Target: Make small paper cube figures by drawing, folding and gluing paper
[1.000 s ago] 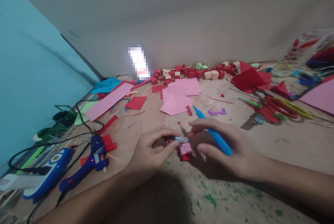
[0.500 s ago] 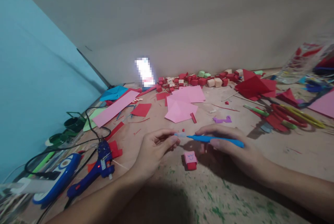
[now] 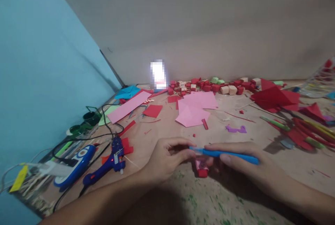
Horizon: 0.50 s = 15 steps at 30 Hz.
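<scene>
On the desk (image 3: 167, 120), nearest to the person, a small pink-and-red paper block (image 3: 201, 173) is sitting just below the hands, partly shadowed, with faint marks on its pink top. Above it, the left hand (image 3: 167, 157) is pinching a clear, bluish pen cap (image 3: 196, 150) between its fingers, while the right hand (image 3: 242, 155) is gripping a blue pen (image 3: 238, 156) in closed fingers, the pen's front end meeting the cap's opening in one nearly level line. Off to the left, a blue glue gun (image 3: 114, 160) is lying with its red light glowing, and a blue-and-white power strip (image 3: 75, 166) is resting beside it. Beyond the hands, a purple paper scrap (image 3: 236, 129) is lying to the right, near red-handled scissors (image 3: 300, 123). Farther back, pink paper sheets (image 3: 195, 108) are overlapping at the middle, and small paper cubes (image 3: 232, 89) are sitting in a cluttered row along the foot of the grey wall (image 3: 204, 29). At the row's left end, a bright, blurred screen (image 3: 158, 74) is leaning upright.
</scene>
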Each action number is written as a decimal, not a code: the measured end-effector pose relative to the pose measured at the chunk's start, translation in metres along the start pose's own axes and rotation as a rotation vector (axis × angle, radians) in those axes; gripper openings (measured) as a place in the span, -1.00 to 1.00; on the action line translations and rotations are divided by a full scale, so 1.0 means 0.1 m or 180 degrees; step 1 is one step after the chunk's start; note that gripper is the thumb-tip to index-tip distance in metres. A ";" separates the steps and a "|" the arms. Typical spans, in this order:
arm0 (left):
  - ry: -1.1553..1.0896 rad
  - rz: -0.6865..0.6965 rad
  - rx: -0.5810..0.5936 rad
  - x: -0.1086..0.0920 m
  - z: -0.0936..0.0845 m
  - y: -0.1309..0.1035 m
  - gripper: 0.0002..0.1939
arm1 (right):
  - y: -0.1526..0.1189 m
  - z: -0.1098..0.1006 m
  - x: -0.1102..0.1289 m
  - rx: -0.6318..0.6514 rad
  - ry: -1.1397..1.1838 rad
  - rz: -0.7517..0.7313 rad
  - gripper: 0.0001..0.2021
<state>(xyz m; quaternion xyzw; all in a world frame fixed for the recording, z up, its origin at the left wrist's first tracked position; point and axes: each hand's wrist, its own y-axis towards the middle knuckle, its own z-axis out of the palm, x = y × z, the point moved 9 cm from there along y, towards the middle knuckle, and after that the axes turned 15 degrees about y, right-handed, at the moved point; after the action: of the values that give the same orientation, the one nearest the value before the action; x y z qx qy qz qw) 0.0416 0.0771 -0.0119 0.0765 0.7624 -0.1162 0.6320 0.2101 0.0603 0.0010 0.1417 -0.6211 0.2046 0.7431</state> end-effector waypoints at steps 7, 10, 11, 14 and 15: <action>-0.0132 0.0215 0.0226 -0.08 0.08 -0.04 -0.76 | -0.03 0.01 0.07 -0.0071 -0.0544 -0.0113 -0.70; -0.0049 0.0190 0.0300 -0.05 0.12 -0.02 -0.71 | -0.04 -0.09 0.10 -0.0336 -0.0868 -0.0167 -0.70; 0.0064 0.0171 0.0258 -0.03 0.11 0.00 -0.69 | -0.04 -0.16 0.11 -0.0516 -0.0919 -0.0232 -0.69; 0.0346 0.0288 -0.0003 -0.07 0.02 0.03 -0.55 | -0.07 -0.47 0.20 -0.1379 -0.1276 -0.0647 -0.74; 0.0419 0.0384 -0.0079 -0.10 -0.01 0.03 -0.53 | -0.07 -0.55 0.20 -0.1571 -0.1441 -0.0726 -0.76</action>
<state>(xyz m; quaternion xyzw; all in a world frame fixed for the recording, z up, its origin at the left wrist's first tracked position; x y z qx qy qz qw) 0.0435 0.0808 -0.0023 0.1219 0.7977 -0.0632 0.5872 0.2641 0.0827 0.0102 0.0681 -0.7810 -0.0726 0.6165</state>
